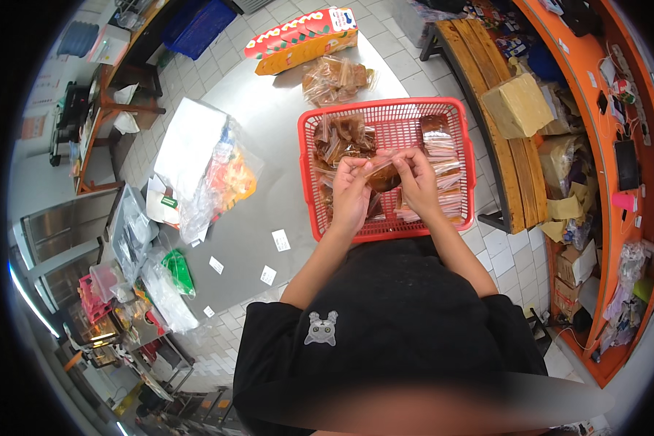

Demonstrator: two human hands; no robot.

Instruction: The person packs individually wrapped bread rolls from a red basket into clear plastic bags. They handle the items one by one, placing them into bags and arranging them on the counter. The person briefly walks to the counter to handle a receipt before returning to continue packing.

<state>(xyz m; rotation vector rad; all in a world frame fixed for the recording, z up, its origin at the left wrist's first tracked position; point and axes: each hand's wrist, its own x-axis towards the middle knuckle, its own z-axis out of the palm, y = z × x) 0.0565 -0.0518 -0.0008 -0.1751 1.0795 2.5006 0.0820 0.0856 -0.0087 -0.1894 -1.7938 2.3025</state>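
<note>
Above a red plastic basket point(387, 238), my left hand point(352, 191) and my right hand point(417, 180) pinch the top edge of a clear zip bag point(385, 177) with dark brown contents. The hands are at either end of the bag's strip, their fingers close together. Under and beyond my left hand, more brown-filled clear bags point(346, 136) lie loosely in the basket's left part. A row of similar bags point(442, 169), packed upright and close together, fills much of its right part, partly hidden by my right hand.
On the steel table point(250, 201), a pile of amber-filled bags point(335, 82) lies beside red and orange cartons point(308, 43). Plastic packaging point(218, 169) and several small printed labels point(280, 240) lie to the left. A wooden bench point(515, 158) holding a wrapped block point(518, 105) stands at the right.
</note>
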